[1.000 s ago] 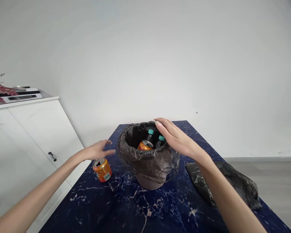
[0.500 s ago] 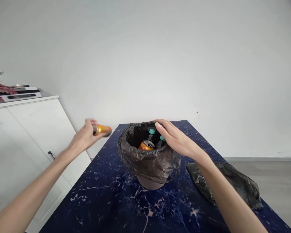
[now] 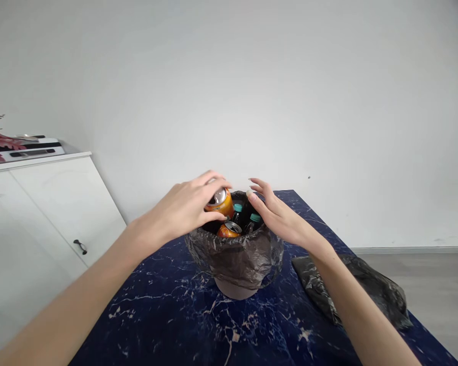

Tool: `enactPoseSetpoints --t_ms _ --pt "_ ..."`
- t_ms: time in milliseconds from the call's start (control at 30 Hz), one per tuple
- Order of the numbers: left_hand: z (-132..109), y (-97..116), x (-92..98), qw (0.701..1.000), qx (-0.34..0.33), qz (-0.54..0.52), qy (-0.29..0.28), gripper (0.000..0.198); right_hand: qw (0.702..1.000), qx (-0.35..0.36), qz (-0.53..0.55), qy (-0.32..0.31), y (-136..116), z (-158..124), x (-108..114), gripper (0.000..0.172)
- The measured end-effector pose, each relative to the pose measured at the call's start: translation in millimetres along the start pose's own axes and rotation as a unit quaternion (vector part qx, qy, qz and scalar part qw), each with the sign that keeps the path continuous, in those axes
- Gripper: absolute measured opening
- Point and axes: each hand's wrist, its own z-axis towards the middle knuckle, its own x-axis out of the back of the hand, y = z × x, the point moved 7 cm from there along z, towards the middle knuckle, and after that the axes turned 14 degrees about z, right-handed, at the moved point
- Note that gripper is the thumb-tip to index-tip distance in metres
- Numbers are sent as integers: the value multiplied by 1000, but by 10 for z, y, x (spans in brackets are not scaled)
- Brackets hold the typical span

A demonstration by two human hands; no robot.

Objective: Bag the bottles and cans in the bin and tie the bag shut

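Observation:
My left hand (image 3: 187, 206) is closed around an orange drink can (image 3: 220, 202), held tilted just above the mouth of a small bin lined with a dark plastic bag (image 3: 236, 254). Inside the bin lie another orange can (image 3: 229, 230) and two dark bottles with teal caps (image 3: 237, 207). My right hand (image 3: 277, 216) rests at the bin's right rim, fingers stretched out and apart, holding nothing. The bin stands on a dark blue marbled table (image 3: 198, 325).
A crumpled dark plastic bag (image 3: 359, 287) lies on the table to the right of the bin. A white cabinet (image 3: 41, 213) stands at the left, with a flat appliance (image 3: 30, 147) and reddish leaves on top. A bare white wall is behind.
My left hand picked the orange can off the table at the left, lifted it and carried it right to above the bin. My right hand stayed at the rim, fingers lifting slightly.

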Motion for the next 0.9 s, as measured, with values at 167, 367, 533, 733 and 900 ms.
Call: enactPoseSetpoints --t_ms 167,367,533,733,900 --pt "232 261 -287 998 -31 9 -57 63 1000 9 4 -7 -18 -13 7 73" --pt "267 22 -482 978 28 -206 -4 90 1000 13 14 9 21 16 129 77" --pt "-124 -624 -602 951 193 -236 58 60 998 -29 -18 55 318 123 396 76" --pt "-834 -1143 -1318 818 404 -397 -99 74 985 -171 1 8 1037 222 486 77" --pt "-991 -769 -1552 665 308 -657 -180 76 964 -220 130 -76 1213 179 284 84"
